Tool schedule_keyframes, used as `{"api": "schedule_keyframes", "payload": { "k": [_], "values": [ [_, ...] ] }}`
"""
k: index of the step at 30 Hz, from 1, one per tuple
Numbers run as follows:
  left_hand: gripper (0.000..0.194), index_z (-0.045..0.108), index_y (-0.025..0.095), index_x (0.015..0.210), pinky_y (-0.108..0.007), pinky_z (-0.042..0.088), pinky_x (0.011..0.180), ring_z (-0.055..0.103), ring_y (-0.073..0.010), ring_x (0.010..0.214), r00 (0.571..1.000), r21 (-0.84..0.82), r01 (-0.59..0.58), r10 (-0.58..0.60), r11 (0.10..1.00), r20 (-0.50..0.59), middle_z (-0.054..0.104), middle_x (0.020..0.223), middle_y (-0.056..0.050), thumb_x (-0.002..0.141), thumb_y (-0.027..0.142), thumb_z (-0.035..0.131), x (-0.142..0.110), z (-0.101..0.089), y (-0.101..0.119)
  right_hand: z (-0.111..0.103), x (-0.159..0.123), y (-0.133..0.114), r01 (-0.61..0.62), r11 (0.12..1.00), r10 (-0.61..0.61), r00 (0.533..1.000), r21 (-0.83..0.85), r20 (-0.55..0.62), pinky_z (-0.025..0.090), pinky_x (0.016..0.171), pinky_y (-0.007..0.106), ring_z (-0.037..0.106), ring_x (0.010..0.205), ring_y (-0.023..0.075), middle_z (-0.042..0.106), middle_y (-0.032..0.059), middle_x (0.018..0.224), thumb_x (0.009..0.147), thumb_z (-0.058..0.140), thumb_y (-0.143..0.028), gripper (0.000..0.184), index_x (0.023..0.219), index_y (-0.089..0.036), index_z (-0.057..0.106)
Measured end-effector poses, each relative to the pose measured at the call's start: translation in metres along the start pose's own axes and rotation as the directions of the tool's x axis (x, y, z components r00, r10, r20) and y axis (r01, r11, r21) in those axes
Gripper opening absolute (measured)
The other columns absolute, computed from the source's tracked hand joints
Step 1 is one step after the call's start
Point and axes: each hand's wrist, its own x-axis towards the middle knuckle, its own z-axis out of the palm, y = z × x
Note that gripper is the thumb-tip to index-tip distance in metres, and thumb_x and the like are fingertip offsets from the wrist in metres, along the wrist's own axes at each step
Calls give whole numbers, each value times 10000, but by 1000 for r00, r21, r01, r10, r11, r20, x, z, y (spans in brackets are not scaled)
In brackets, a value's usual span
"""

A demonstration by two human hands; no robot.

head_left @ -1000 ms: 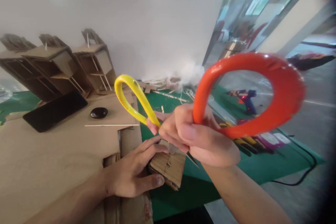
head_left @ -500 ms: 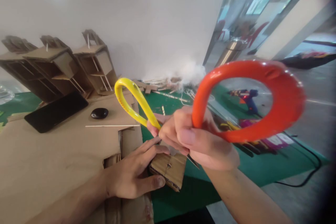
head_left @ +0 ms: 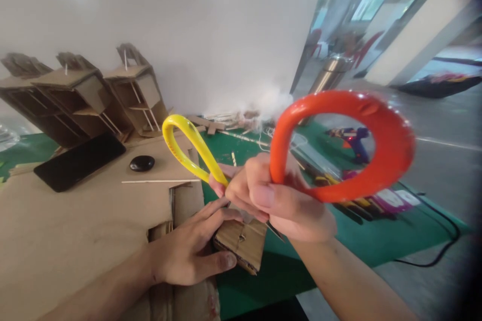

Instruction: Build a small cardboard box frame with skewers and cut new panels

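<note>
My right hand (head_left: 286, 200) is closed around a pair of scissors near its pivot. Its handles are spread wide: the orange-red loop (head_left: 395, 150) sticks out to the right, the yellow loop (head_left: 192, 133) to the left. A metal blade (head_left: 276, 231) shows under my fist; the other blade is mostly hidden. Below the scissors, a small brown cardboard block (head_left: 244, 241) has a small dark hole in its top. My left hand (head_left: 188, 246) steadies this block, fingers over its top and thumb along its near side. Where the hidden blade meets the cardboard I cannot tell.
Cardboard sheets (head_left: 75, 246) cover the left of the green table (head_left: 278, 273). On them lie a black phone (head_left: 81, 160), a black mouse-shaped object (head_left: 142, 163) and a thin stick (head_left: 160, 181). Cardboard structures (head_left: 131, 90) stand behind. A glue gun (head_left: 352, 138) and tools (head_left: 346, 203) lie right.
The orange-red handle has swung somewhat to the left and looks narrower. My right hand has shifted slightly left with the scissors. My left hand and the block stay almost still.
</note>
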Motion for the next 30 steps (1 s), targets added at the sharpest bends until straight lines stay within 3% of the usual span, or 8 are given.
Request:
{"api": "schedule_keyframes", "payload": {
  "k": [5,9,14,21,25,27,30],
  "values": [
    [504,385,267,1373,-449,316,1170,291,-275,1445,1000,-6,-21,21,1000,-20,371,1530,-72,915,339,582,1,0,0,0,-3,0,-1,1000,1,1000,-27,-7,279,525,296,293,434,51,310,-99,496,849,549,-200,342,572,-192,350],
    [508,385,266,1381,-458,302,1178,259,-275,1460,1000,-4,-9,8,1000,-11,371,1533,-72,918,346,579,1,0,0,-1,-4,0,-9,999,9,1000,-34,-8,282,526,296,291,429,51,313,-100,495,854,540,-197,327,576,-191,368],
    [516,406,250,1384,-483,287,1184,217,-296,1476,1000,-12,1,-2,1000,-9,391,1524,-83,913,354,588,1,-1,1,0,-3,1,-19,1000,19,999,19,-31,234,500,284,270,423,44,283,-103,472,855,591,-213,443,560,-189,261],
    [530,401,267,1376,-487,337,1160,320,-307,1433,999,0,-5,5,1000,-36,384,1525,-85,892,337,604,0,2,-1,0,-4,1,-23,1000,23,1000,-16,-5,293,544,297,282,421,46,303,-106,493,842,585,-194,372,566,-190,336],
    [587,336,270,1425,-493,340,1155,237,-321,1467,999,67,-24,27,997,-35,376,1528,-91,901,358,584,-1,3,-1,0,-3,0,-13,998,12,1000,-56,-26,278,527,295,284,421,54,311,-101,487,860,563,-211,353,574,-194,356],
    [689,295,248,1458,-525,318,1158,201,-361,1470,996,103,-33,41,994,-79,330,1552,-117,877,439,612,-1,4,-2,3,-3,0,-4,995,-3,998,-104,-61,260,518,296,288,430,61,313,-94,484,871,564,-228,389,569,-196,320],
    [870,332,201,1444,-568,292,1154,244,-419,1437,968,124,-36,65,992,-240,292,1559,-166,768,632,672,0,10,-5,13,-5,0,-2,967,-51,979,-256,-200,285,548,311,290,435,75,303,-89,471,894,548,-223,428,577,-201,262]
  ]
}}
